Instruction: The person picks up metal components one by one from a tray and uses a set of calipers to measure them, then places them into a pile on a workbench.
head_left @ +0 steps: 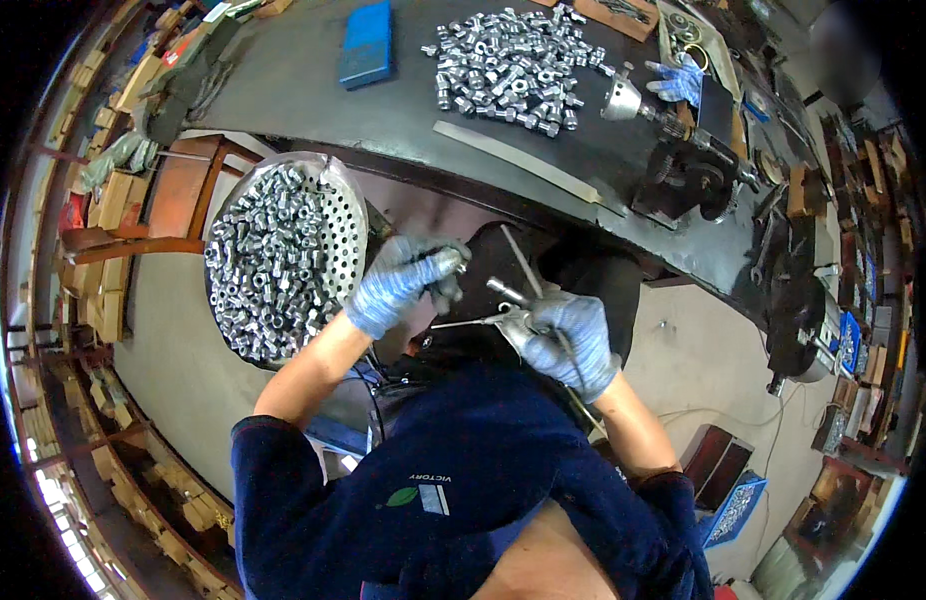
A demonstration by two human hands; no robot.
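Observation:
My left hand (398,284), in a blue-and-grey work glove, is closed with its fingertips pinched together. A small shiny metal fitting (461,268) shows at those fingertips, mostly hidden by the glove. To its right, my right hand (575,345), gloved alike, is wrapped round a metal tool with a thin nozzle (465,323) pointing left, which looks like an air blow gun. A long thin rod (520,255) also passes by that hand's fingers; its grip is partly hidden. Left of my left hand, a round perforated metal pan (345,215) holds many metal fittings (273,265).
Beyond my hands runs a dark workbench (313,100) with a heap of fittings (518,70), a blue case (366,45), a flat metal bar (518,160) and a chucked machine (673,150). A wooden chair (188,190) stands left; a blue crate (735,510) sits lower right.

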